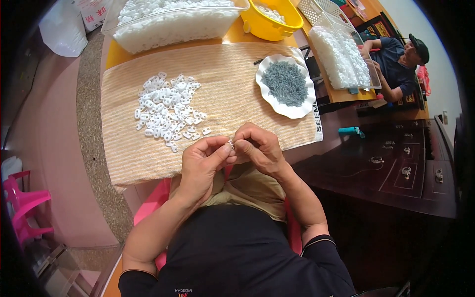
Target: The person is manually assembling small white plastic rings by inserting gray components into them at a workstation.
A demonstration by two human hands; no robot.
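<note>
My left hand (202, 161) and my right hand (260, 151) meet at the table's near edge, fingers pinched together on a small white plastic piece (231, 144). Most of that piece is hidden by the fingertips. Just beyond my left hand lies a loose pile of white plastic pieces (168, 106), small and rounded with holes. Farther off to the right, a white scalloped plate (293, 113) holds a heap of small grey-blue slender parts (284, 83). Both the pile and the plate rest on a striped beige cloth (222, 84).
At the back stand a clear bin (173, 37) full of white pieces and a yellow basin (272, 30). On the right, a co-worker (398, 67) sits by another filled clear bin (341, 59). Dark drawers (391, 158) stand nearer; pink stools (27, 203) are at far left.
</note>
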